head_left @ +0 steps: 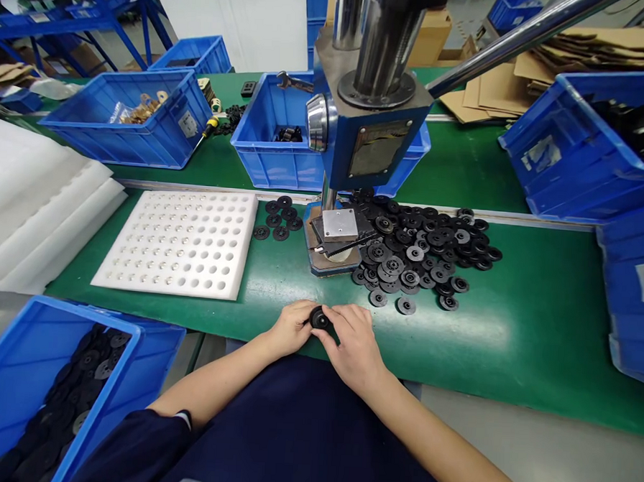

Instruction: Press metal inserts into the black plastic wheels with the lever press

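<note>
Both my hands meet at the front edge of the green bench, holding one small black disc-shaped wheel [319, 318] between them. My left hand [291, 327] grips its left side, fingers closed. From the right, my right hand [352, 341] pinches it between thumb and fingers. Just beyond stands a bench press [371, 128], with a metal block [340, 225] on its base. A heap of similar black wheels [408, 253] spreads to the right of the base. Several more black wheels [280, 233] lie to its left.
A white foam tray [228, 279] with rows of holes, many filled with small shiny parts, lies left. Foam sheets [27, 204] are stacked beyond it. Blue bins stand around: one with black discs [131, 375] at lower left, others [272, 163] behind the press and at right [568, 167].
</note>
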